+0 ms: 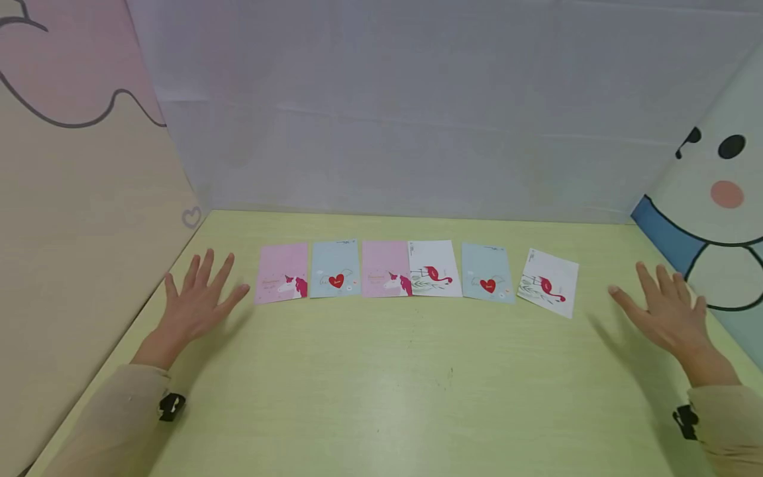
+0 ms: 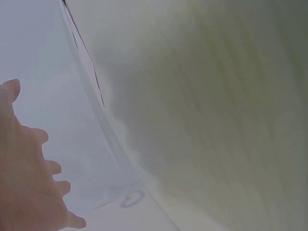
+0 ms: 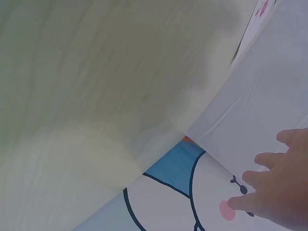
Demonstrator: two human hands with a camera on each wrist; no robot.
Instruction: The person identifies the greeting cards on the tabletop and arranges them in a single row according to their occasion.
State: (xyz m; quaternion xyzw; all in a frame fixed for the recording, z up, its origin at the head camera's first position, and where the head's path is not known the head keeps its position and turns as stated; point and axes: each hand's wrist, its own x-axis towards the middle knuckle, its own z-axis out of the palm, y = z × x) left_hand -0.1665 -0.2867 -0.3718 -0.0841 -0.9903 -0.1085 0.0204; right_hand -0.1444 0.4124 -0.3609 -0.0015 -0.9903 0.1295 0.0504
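Observation:
Several cards lie in a row across the far half of the table. From the left come a pink unicorn card [image 1: 280,265], a blue heart card [image 1: 330,262], a second pink unicorn card [image 1: 381,258], a white flamingo card [image 1: 435,258] touching it, another blue heart card [image 1: 485,262] and a tilted white flamingo card [image 1: 557,271] set apart. My left hand [image 1: 193,308], fingers spread, is left of the row and holds nothing. Spread and bare too, my right hand [image 1: 667,315] is to the right of the tilted card. Both cast shadows on the table.
The pale yellow-green table [image 1: 381,384] meets a white cloth backdrop [image 1: 405,132] at its far edge. A beige and pink panel [image 1: 77,232] stands on the left, and a cartoon-printed panel [image 1: 724,199] on the right. Each sleeve carries a small black device near the wrist.

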